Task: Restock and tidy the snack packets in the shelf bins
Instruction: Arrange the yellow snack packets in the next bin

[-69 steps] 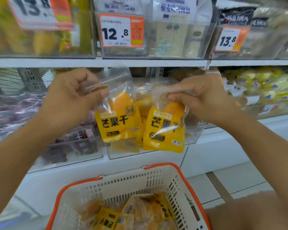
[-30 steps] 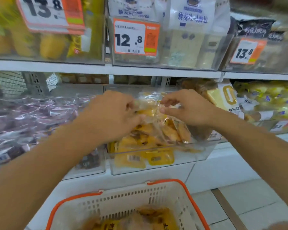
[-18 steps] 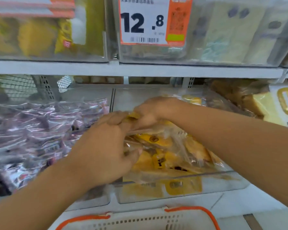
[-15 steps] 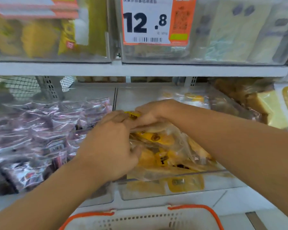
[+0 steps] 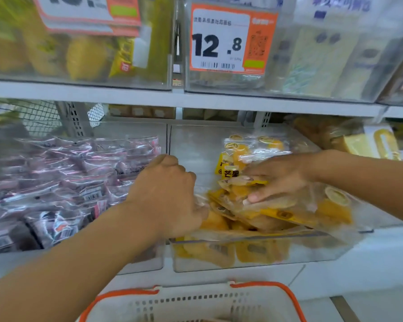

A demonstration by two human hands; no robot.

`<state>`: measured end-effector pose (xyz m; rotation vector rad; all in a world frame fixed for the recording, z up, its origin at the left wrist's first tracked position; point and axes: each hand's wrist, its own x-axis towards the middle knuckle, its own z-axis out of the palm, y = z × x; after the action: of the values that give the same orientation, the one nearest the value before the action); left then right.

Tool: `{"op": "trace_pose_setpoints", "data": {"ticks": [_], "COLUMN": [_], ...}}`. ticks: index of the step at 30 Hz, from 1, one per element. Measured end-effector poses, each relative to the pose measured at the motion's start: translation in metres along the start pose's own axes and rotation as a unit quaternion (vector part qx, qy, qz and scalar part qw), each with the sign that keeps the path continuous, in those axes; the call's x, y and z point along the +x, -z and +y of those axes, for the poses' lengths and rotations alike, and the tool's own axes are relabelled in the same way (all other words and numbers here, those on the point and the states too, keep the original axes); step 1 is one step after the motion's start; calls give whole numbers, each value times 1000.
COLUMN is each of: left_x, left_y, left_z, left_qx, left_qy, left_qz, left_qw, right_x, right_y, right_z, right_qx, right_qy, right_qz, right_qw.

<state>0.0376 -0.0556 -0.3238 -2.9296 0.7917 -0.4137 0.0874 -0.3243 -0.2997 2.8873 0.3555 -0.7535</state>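
Yellow dried-mango packets (image 5: 289, 214) lie piled in a clear shelf bin (image 5: 254, 259) at middle height. A few more mango packets (image 5: 235, 156) stand upright at the bin's back. My right hand (image 5: 279, 177) lies flat on top of the pile, fingers stretched to the left and pressing the packets down. My left hand (image 5: 168, 198) is at the bin's left side, knuckles up. Its fingers curl down into the pile and the thumb sits against a packet's clear edge. What lies under its fingers is hidden.
A neighbouring bin of purple-wrapped packets (image 5: 68, 182) sits to the left. Bread packs (image 5: 358, 140) fill the bin to the right. The shelf above carries bins with a 12.8 price tag (image 5: 221, 40). A white basket with an orange rim (image 5: 196, 303) stands below the shelf.
Both hands carried mango packets up into the bin and laid them down. Since half a second ago the hands have parted: the right slid right over the pile, the left stayed at the left side.
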Motion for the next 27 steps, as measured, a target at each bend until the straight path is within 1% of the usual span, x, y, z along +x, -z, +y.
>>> {"op": "trace_pose_setpoints", "data": {"ticks": [2, 3, 7, 10, 12, 15, 19, 21, 23, 24, 26, 27], "left_x": [-1, -2, -6, -5, -4, -2, -1, 1, 5, 6, 8, 7], "left_y": [3, 3, -2, -4, -4, -6, -6, -6, -7, -9, -9, -8], "left_z": [-1, -2, -6, -8, -9, -10, -11, -11, -10, -10, -10, -10], "left_qx": [13, -11, -180, -233, -239, -211, -141, -84, -29, -3, 11, -4], "left_qy": [-18, -23, -31, -14, -3, -1, -17, -24, -38, -46, -75, -88], "left_qz": [-16, -12, 38, 47, 51, 48, 25, 4, -6, 1, 20, 21], "left_qw": [1000, 1000, 982, 971, 970, 976, 990, 996, 999, 999, 997, 996], "right_x": [1, 5, 44, 67, 72, 69, 64, 58, 49, 47, 46, 47], "right_y": [9, 16, 33, 16, 8, 9, 2, 1, 3, 3, -5, -13], "right_z": [-10, -20, -81, -120, -127, -121, -101, -86, -68, -59, -45, -43], "right_qx": [-6, 9, 51, 79, 64, 20, -29, -6, 63, 92, 114, 93], "right_qy": [32, 49, 101, 126, 150, 172, 167, 180, 184, 184, 189, 192], "right_qz": [67, 80, 63, 24, 25, 7, -22, -25, -9, -4, 10, 28], "right_qw": [997, 996, 992, 989, 986, 985, 985, 983, 981, 979, 975, 977]}}
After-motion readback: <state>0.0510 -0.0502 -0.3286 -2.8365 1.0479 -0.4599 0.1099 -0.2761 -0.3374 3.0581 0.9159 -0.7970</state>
